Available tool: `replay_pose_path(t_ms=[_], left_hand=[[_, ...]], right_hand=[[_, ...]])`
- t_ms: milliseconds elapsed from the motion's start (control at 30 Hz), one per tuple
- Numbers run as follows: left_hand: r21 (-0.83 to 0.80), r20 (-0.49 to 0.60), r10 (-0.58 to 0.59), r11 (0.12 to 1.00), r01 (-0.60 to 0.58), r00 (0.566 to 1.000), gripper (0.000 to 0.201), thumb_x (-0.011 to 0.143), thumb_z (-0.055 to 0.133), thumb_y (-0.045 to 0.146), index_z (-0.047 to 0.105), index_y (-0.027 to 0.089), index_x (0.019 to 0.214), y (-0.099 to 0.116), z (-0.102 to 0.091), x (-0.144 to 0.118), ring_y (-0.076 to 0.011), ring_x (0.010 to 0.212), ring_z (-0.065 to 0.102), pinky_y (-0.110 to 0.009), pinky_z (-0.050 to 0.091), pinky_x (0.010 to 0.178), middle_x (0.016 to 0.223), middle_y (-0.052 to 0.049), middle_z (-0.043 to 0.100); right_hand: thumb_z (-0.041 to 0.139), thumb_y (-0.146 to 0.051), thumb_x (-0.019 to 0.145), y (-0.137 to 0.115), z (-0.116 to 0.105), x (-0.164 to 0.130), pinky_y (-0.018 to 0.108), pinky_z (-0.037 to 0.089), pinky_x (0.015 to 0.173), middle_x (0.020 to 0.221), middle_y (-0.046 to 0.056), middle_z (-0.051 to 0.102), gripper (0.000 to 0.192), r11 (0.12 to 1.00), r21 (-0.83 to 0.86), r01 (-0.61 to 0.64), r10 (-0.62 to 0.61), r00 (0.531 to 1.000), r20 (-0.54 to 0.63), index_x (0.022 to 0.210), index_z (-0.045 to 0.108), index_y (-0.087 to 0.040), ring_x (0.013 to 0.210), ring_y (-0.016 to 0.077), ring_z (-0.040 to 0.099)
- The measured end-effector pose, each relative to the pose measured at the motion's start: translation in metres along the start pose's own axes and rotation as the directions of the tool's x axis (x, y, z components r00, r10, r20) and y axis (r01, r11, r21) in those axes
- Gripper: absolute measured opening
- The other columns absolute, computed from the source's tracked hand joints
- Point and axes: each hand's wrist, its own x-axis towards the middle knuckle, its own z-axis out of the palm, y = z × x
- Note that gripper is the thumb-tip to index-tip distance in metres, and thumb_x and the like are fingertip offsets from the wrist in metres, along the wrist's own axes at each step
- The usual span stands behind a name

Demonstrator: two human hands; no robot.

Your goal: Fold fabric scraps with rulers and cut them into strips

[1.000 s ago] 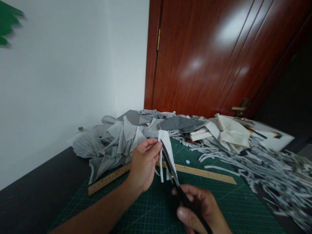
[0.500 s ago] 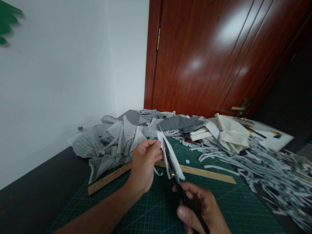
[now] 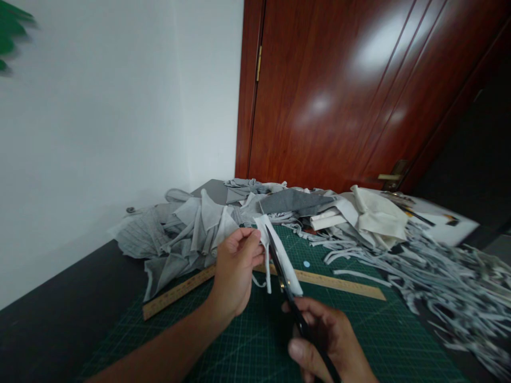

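**Mia:** What is far left of the fingers?

**Ben:** A heap of gray cloth (image 3: pixel 175 234) lies on the dark surface (image 3: pixel 51 319), up and to the left of the left hand (image 3: pixel 235 271). A wooden ruler (image 3: pixel 339 284) lies flat on the green mat (image 3: pixel 239 346), just behind both hands.

**Mia:** What does the left hand do?

**Ben:** Its fingers (image 3: pixel 249 244) are pinched shut on the top of a white strip (image 3: pixel 279 250). The strip hangs up in the air, just to the right of those fingers and above the mat.

**Mia:** Which way does the strip run?

**Ben:** Its long side goes from up by the left fingers down toward the right hand (image 3: pixel 331 346). The black scissors (image 3: pixel 287 287) run the same way, lying along the strip. The tips point up and away. The blades look nearly shut, with the strip against them.

**Mia:** And the right hand?

**Ben:** It is closed around the scissor handles, low and near the camera. The left hand is nearer the strip's top; the right is at its bottom end.

**Mia:** What is right of that?

**Ben:** A big pile of thin strips (image 3: pixel 439 287), well apart from the fingers.
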Motion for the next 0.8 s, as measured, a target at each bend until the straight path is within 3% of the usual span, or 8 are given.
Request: replay_pose_path(t_ms=[233, 467, 800], left_hand=[[0.038, 0.009, 0.002, 0.999, -0.003, 1.0, 0.027, 0.081, 0.083, 0.04, 0.07, 0.017, 0.084, -0.0004, 0.0006, -0.0008, -0.0123, 0.064, 0.06, -0.024, 0.053, 0.062, 0.072, 0.0, 0.063], [0.035, 0.033, 0.032, 0.999, -0.033, 0.999, 0.028, 0.083, 0.083, 0.042, 0.069, 0.018, 0.084, -0.0028, -0.001, -0.0017, -0.012, 0.066, 0.058, -0.022, 0.049, 0.062, 0.073, 0.002, 0.061], [0.055, 0.057, 0.103, 0.993, -0.106, 0.993, 0.023, 0.087, 0.077, 0.041, 0.068, 0.02, 0.084, -0.0019, -0.0043, -0.0014, -0.0167, 0.077, 0.062, -0.027, 0.053, 0.074, 0.082, -0.001, 0.066]], right_hand=[[0.09, -0.063, 0.074, 0.0001, -0.0015, 0.0008, 0.018, 0.036, 0.041, 0.061, -0.008, 0.054, 0.064, 0.999, -0.006, -0.036, 0.036, 0.999, -0.006, 0.113, 0.068, -0.017, 0.038, 0.0051, 0.042], [0.084, -0.069, 0.079, -0.0018, -0.0013, 0.001, 0.019, 0.035, 0.04, 0.059, -0.007, 0.053, 0.062, 0.996, -0.075, -0.049, 0.048, 0.999, -0.018, 0.111, 0.07, -0.018, 0.038, 0.0066, 0.043], [0.087, -0.066, 0.076, -0.0013, 0.0013, -0.0009, 0.017, 0.031, 0.041, 0.058, -0.008, 0.052, 0.06, 0.991, -0.109, -0.081, 0.075, 0.995, -0.065, 0.109, 0.072, -0.018, 0.04, 0.0052, 0.041]])
